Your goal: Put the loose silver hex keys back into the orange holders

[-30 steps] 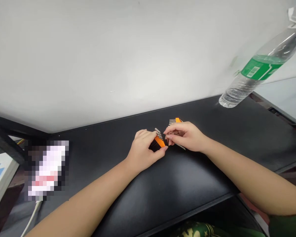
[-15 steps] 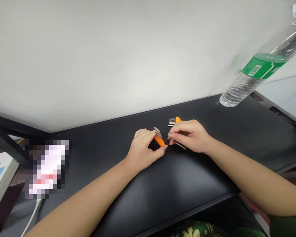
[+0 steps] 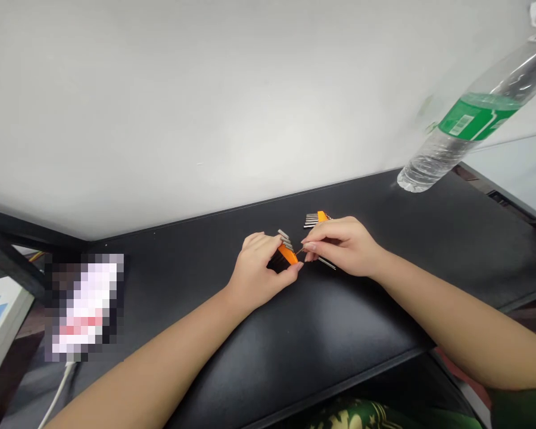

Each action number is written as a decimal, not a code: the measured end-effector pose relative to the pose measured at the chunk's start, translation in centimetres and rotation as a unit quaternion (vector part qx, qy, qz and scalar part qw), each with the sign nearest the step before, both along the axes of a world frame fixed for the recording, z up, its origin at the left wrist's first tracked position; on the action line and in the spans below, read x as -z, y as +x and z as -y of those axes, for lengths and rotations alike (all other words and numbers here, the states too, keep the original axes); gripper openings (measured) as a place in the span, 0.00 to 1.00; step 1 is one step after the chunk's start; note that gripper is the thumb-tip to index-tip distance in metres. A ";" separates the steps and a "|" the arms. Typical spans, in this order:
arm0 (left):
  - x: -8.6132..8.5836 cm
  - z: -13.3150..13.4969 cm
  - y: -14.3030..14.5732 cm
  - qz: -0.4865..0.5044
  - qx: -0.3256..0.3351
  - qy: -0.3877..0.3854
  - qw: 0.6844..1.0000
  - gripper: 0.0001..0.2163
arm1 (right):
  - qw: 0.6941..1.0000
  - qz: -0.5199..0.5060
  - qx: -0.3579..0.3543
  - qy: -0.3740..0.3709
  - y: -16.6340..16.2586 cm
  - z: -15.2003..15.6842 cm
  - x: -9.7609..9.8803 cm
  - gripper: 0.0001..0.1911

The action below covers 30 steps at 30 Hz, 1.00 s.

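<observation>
Orange holder, clamped in the left hand, needs firm bracing while the right hand pinches a thin rod beside it.

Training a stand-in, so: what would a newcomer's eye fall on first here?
The green-labelled bottle at the right, by the wall. Then the orange block with metal rods in the left grip, near centre; a second orange block lies just beyond the right grip.
</observation>
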<state>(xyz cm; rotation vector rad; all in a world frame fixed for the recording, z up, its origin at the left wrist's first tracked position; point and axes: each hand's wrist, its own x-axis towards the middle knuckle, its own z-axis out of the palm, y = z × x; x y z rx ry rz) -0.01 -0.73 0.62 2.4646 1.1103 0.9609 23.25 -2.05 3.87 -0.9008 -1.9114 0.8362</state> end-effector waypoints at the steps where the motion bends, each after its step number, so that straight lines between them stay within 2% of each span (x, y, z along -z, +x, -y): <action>1: 0.0 0.0 0.0 -0.002 0.000 -0.001 1.000 0.09 | 1.000 0.011 -0.002 0.010 -0.1 0.0 0.0 0.07; 5: 0.1 0.1 0.0 0.002 0.002 0.006 1.000 0.09 | 0.996 0.068 -0.014 0.062 -0.4 0.0 0.2 0.09; 10: -0.1 0.1 0.1 0.000 0.005 0.014 1.000 0.09 | 0.983 0.158 -0.037 0.090 -0.6 0.2 0.6 0.11; 14: -0.1 0.1 0.2 -0.003 0.007 0.012 1.000 0.08 | 0.980 0.172 -0.026 0.102 -1.2 0.3 0.8 0.09; 17: 0.0 0.1 0.0 -0.007 0.013 0.014 1.000 0.08 | 0.985 0.135 0.007 0.111 -1.4 0.2 0.4 0.07; 19: 0.2 -0.1 -0.2 -0.007 0.011 0.020 1.000 0.10 | 0.989 0.084 0.053 0.108 -0.8 0.0 -0.2 0.07; 22: 0.5 -0.4 -0.4 -0.002 -0.011 0.030 0.999 0.12 | 0.989 0.053 0.132 0.050 1.2 -0.6 -1.3 0.07; 24: 0.7 -0.5 -0.4 -0.006 -0.019 0.029 0.999 0.12 | 0.981 0.159 0.112 0.000 2.6 -1.1 -1.7 0.08; 27: 0.8 -0.6 -0.4 -0.014 -0.016 0.027 0.999 0.12 | 0.934 0.352 0.029 -0.058 3.5 -1.9 -1.6 0.08; 30: 0.7 -0.5 -0.3 -0.023 -0.017 0.024 0.999 0.12 | 0.905 0.421 0.019 -0.053 2.9 -2.3 -0.9 0.08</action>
